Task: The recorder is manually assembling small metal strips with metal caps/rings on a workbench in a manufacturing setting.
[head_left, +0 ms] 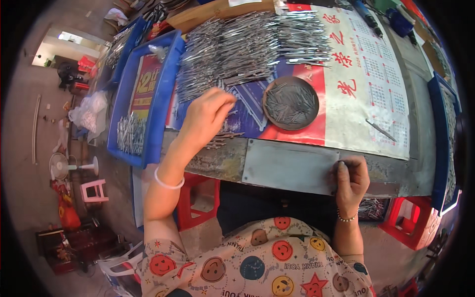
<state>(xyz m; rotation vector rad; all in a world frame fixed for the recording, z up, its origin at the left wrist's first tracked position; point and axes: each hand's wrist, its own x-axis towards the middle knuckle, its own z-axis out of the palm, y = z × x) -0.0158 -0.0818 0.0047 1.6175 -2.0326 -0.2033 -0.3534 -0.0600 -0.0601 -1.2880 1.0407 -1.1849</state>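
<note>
My left hand (210, 113) hovers over the near edge of the piled thin metal pieces (247, 44), its fingers curled in a pinch. Whatever it may hold is hidden. Below it, a few brownish thin metal pieces (220, 140) lie close to the table edge. My right hand (352, 179) is closed at the right end of a flat grey metal plate (292, 166) fixed at the table's front edge. Something dark shows by its fingertips, too small to name. Between the hands and farther back sits a round bowl (291, 103) full of short thin metal pins.
A blue tray (113, 131) at the left holds a heap of thin metal pieces; another blue tray (438, 106) stands at the right edge. A single dark slim metal piece (381, 129) lies on the calendar poster (356, 106). Red stools (408, 222) stand beneath the table.
</note>
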